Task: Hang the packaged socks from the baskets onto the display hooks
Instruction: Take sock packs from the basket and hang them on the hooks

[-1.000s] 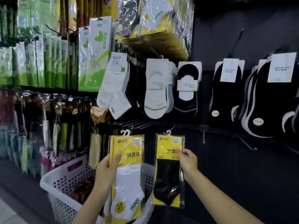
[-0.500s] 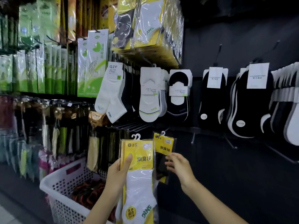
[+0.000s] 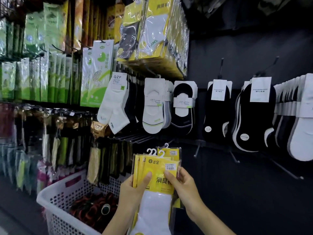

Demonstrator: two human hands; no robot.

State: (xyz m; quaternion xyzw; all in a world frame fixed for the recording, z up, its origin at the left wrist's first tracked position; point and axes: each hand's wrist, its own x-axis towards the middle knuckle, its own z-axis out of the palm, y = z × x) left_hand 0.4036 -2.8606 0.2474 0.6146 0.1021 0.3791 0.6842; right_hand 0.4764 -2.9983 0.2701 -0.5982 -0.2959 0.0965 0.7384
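Note:
I hold a stack of yellow packaged socks (image 3: 156, 177) low in the middle, white sock showing in the front pack, several white plastic hangers at the top. My left hand (image 3: 133, 190) grips the stack's left edge with the thumb on its front. My right hand (image 3: 183, 185) holds its right edge, thumb on the front; a pack with black socks sits at the back of the stack. The white perforated basket (image 3: 55, 197) stands at lower left with dark and red items inside. Bare display hooks (image 3: 135, 138) jut out just above the stack.
Full racks of hanging socks cover the wall: green packs at upper left, yellow packs (image 3: 152, 36) at top middle, white and black loose socks across the middle and right. Empty wire hooks (image 3: 233, 158) stick out of the dark panel at right.
My right hand brought the black-sock pack in behind the stack in my left hand. Both hands now hold one stack, closer to the camera.

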